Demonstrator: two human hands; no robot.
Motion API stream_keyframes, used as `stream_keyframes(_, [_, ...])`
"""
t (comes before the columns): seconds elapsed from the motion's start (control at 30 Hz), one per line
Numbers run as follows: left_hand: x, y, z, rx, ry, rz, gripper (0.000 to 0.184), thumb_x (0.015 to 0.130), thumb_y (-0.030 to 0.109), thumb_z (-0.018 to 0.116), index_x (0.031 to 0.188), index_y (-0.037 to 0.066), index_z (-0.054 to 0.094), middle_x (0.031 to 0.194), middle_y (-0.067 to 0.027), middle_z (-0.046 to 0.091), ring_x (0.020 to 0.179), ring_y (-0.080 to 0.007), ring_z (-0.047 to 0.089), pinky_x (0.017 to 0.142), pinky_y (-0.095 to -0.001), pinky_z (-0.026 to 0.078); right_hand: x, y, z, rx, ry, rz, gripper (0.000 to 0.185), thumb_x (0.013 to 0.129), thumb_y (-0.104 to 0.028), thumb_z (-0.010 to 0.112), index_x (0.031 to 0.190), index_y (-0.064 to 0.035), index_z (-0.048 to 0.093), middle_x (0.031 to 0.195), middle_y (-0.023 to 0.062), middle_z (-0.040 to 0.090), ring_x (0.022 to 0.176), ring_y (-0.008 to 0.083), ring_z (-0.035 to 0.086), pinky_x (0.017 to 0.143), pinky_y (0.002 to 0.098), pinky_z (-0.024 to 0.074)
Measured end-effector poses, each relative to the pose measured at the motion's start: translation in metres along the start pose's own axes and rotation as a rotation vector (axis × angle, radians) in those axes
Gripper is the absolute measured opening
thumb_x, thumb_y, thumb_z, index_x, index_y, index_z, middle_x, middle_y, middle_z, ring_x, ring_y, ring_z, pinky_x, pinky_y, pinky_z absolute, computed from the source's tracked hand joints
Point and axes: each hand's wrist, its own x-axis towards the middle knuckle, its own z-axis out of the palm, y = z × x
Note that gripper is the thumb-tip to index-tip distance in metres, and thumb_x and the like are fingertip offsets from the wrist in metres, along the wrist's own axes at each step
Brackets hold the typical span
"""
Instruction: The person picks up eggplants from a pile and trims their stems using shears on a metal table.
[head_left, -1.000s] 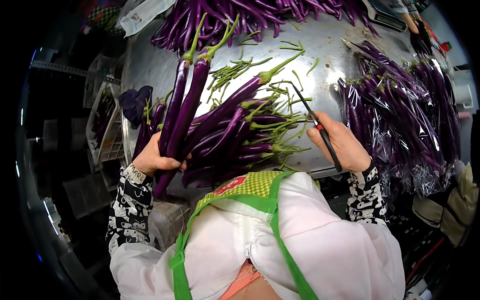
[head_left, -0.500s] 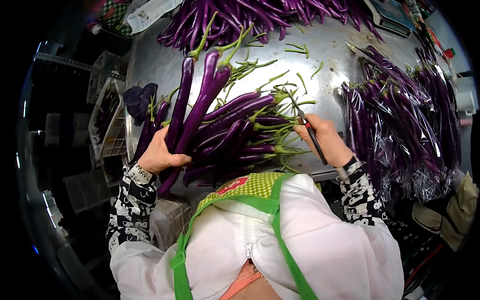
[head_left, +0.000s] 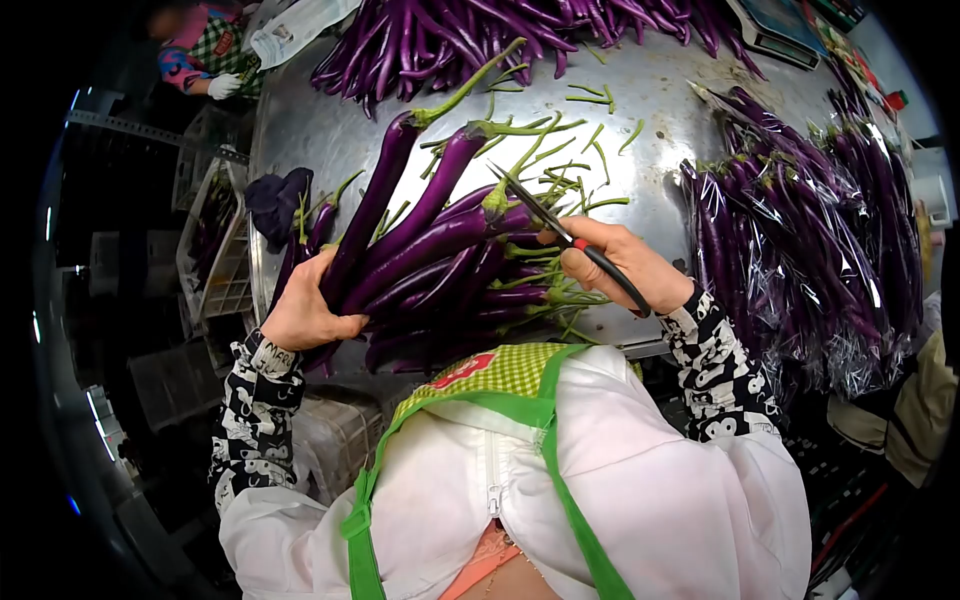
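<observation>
Since the earlier frame, the right hand point(head_left: 632, 266) and its scissors point(head_left: 580, 243) have moved leftward, and the held eggplants point(head_left: 378, 185) lean further right. The metal table point(head_left: 665, 105) bears a loose eggplant pile point(head_left: 430, 45) at its far side. The left hand's point(head_left: 305, 308) fingers clamp those eggplants' lower ends, near-left; the right's grip the scissors' handles, blades at a green stem point(head_left: 532, 150).
</observation>
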Motion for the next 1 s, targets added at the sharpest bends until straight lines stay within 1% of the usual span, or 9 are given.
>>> stream_keyframes(0.4, [-0.002, -0.001, 0.001, -0.221, -0.066, -0.152, 0.064, 0.062, 0.003, 0.074, 0.122, -0.006, 0.053, 0.104, -0.0075, 0.064, 0.097, -0.0134, 0.058, 0.093, -0.0278, 0.046, -0.002, 0.005, 0.025, 0.069, 0.116, 0.019, 0.033, 0.094, -0.017, 0.056, 0.123, -0.0015, 0.055, 0.097, 0.0178, 0.066, 0.079, 0.0292, 0.062, 0.071, 0.0377, 0.0503])
stream_keyframes(0.43, [-0.002, -0.005, 0.004, -0.22, -0.069, -0.15, 0.064, 0.062, 0.003, 0.074, 0.122, -0.006, 0.053, 0.104, -0.0075, 0.064, 0.097, -0.0134, 0.058, 0.093, -0.0278, 0.046, 0.003, 0.005, 0.026, 0.072, 0.125, 0.012, 0.033, 0.094, -0.017, 0.056, 0.123, -0.0015, 0.055, 0.097, 0.0178, 0.066, 0.079, 0.0293, 0.062, 0.071, 0.0377, 0.0503])
stream_keyframes(0.5, [0.0, -0.01, 0.007, -0.161, -0.055, 0.003, 0.063, 0.062, 0.003, 0.073, 0.122, -0.006, 0.053, 0.106, -0.0071, 0.064, 0.096, -0.0134, 0.059, 0.091, -0.0276, 0.047, 0.016, 0.008, 0.03, 0.078, 0.138, 0.004, 0.033, 0.094, -0.017, 0.056, 0.123, -0.0015, 0.056, 0.097, 0.0179, 0.066, 0.078, 0.0295, 0.062, 0.071, 0.0378, 0.0503])
stream_keyframes(0.63, [0.001, 0.002, 0.013, -0.219, -0.078, -0.015, 0.062, 0.062, 0.003, 0.073, 0.12, -0.007, 0.054, 0.105, -0.0095, 0.065, 0.094, -0.0138, 0.06, 0.091, -0.0279, 0.048, 0.033, 0.013, 0.038, 0.09, 0.151, 0.011, 0.033, 0.094, -0.017, 0.056, 0.122, -0.0015, 0.056, 0.096, 0.018, 0.066, 0.077, 0.0298, 0.062, 0.07, 0.038, 0.0503])
stream_keyframes(0.7, [0.002, 0.005, 0.012, -0.047, -0.057, 0.042, 0.063, 0.061, 0.004, 0.073, 0.12, -0.007, 0.055, 0.102, -0.0137, 0.067, 0.092, -0.0155, 0.063, 0.089, -0.0288, 0.049, 0.033, 0.016, 0.043, 0.091, 0.154, 0.014, 0.033, 0.093, -0.017, 0.056, 0.122, -0.0016, 0.056, 0.096, 0.018, 0.066, 0.077, 0.03, 0.062, 0.069, 0.0381, 0.0504])
stream_keyframes(0.73, [0.003, 0.002, 0.01, 0.041, -0.022, 0.086, 0.063, 0.06, 0.005, 0.074, 0.119, -0.005, 0.055, 0.097, -0.0172, 0.068, 0.089, -0.021, 0.067, 0.085, -0.0305, 0.051, 0.032, 0.016, 0.043, 0.088, 0.154, 0.016, 0.033, 0.093, -0.017, 0.056, 0.122, -0.0016, 0.056, 0.096, 0.0181, 0.066, 0.077, 0.0301, 0.062, 0.069, 0.0382, 0.0504])
stream_keyframes(0.77, [0.003, 0.0, 0.008, 0.041, -0.015, 0.083, 0.063, 0.06, 0.005, 0.074, 0.119, -0.005, 0.055, 0.097, -0.0172, 0.068, 0.089, -0.021, 0.067, 0.085, -0.0305, 0.051, 0.03, 0.017, 0.043, 0.086, 0.156, 0.021, 0.033, 0.093, -0.017, 0.056, 0.122, -0.0016, 0.056, 0.095, 0.0181, 0.066, 0.077, 0.0302, 0.062, 0.069, 0.0382, 0.0504])
stream_keyframes(0.87, [0.0, -0.002, 0.0, 0.219, 0.098, 0.044, 0.058, 0.061, 0.01, 0.074, 0.116, -0.001, 0.057, 0.094, -0.0185, 0.068, 0.084, -0.03, 0.068, 0.077, -0.0344, 0.052, 0.019, 0.016, 0.036, 0.083, 0.149, 0.027, 0.033, 0.093, -0.017, 0.056, 0.122, -0.0016, 0.056, 0.095, 0.0181, 0.066, 0.076, 0.0305, 0.062, 0.068, 0.0384, 0.0504])
stream_keyframes(1.0, [0.001, 0.0, -0.001, 0.268, 0.141, 0.051, 0.055, 0.062, 0.011, 0.074, 0.113, 0.0, 0.058, 0.088, -0.0171, 0.068, 0.082, -0.0314, 0.068, 0.075, -0.036, 0.052, 0.004, 0.005, 0.025, 0.075, 0.117, 0.002, 0.032, 0.093, -0.017, 0.056, 0.122, -0.0017, 0.056, 0.094, 0.0182, 0.066, 0.075, 0.0309, 0.062, 0.068, 0.0386, 0.0505])
